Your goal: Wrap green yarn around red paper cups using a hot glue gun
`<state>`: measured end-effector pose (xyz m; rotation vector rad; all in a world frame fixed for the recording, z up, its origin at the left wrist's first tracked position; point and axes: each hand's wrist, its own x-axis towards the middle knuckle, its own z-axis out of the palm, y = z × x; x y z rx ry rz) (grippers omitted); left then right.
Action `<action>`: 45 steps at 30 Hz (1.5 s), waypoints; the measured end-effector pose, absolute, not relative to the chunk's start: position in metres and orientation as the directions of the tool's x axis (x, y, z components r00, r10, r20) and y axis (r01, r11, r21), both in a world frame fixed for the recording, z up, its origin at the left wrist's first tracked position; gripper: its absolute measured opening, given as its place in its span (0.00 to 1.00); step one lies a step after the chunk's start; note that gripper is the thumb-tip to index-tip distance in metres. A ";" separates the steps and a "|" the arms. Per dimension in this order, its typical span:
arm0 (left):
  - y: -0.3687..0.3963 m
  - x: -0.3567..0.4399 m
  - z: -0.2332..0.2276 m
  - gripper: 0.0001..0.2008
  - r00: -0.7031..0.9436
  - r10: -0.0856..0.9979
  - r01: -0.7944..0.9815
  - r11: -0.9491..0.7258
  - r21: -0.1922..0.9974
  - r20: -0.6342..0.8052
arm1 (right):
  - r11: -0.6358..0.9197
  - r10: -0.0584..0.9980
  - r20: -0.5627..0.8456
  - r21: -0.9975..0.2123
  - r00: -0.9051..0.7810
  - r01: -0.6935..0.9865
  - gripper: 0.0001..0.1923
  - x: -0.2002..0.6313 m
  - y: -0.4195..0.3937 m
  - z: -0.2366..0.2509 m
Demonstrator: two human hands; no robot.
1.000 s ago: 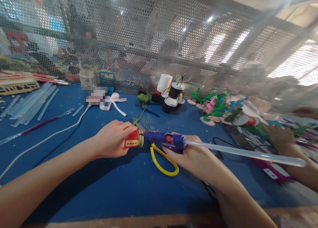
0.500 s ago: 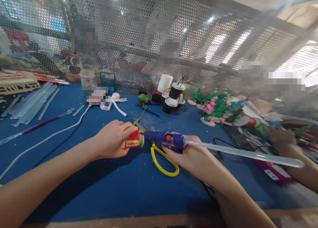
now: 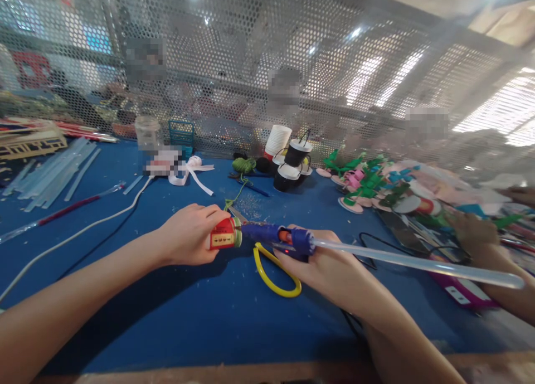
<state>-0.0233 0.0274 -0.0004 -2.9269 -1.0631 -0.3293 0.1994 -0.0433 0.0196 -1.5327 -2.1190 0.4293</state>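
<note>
My left hand (image 3: 188,234) grips a small red cup-like piece (image 3: 223,237) with a green rim, held sideways just above the blue table (image 3: 175,311). My right hand (image 3: 324,264) holds a blue hot glue gun (image 3: 278,236) with its nozzle touching the green rim of the red piece. A long clear glue stick (image 3: 413,261) juts out of the gun's back toward the right. Yellow-handled scissors (image 3: 273,272) lie on the table just under the gun.
Clear glue sticks (image 3: 50,175) lie at far left, with a white cable (image 3: 75,236) nearby. Black and white cups (image 3: 290,158), green thread (image 3: 243,164) and a white ribbon (image 3: 192,169) stand at the back. Green and pink craft pieces (image 3: 368,183) fill the right, where another person's hand (image 3: 472,231) works. A perforated metal screen (image 3: 267,66) closes the back.
Both of my hands stay almost still with the nozzle on the red piece. The glue stick's far end has dipped slightly. The other person's hand at right has shifted a little.
</note>
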 end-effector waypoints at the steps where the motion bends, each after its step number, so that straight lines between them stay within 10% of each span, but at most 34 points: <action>1: 0.027 -0.023 0.000 0.22 0.745 0.637 0.637 -0.768 0.070 0.198 | 0.320 0.947 0.199 -0.516 -0.252 0.795 0.07 0.199 -0.044 0.020; 23: 0.027 -0.024 -0.001 0.22 0.728 0.654 0.655 -0.752 0.069 0.206 | 0.325 0.945 0.200 -0.530 -0.257 0.783 0.06 0.199 -0.045 0.023; 45: 0.025 -0.025 0.000 0.22 0.805 0.530 0.591 -0.753 -0.290 0.264 | 0.336 0.936 0.265 -0.476 -0.231 0.813 0.06 0.199 -0.040 0.019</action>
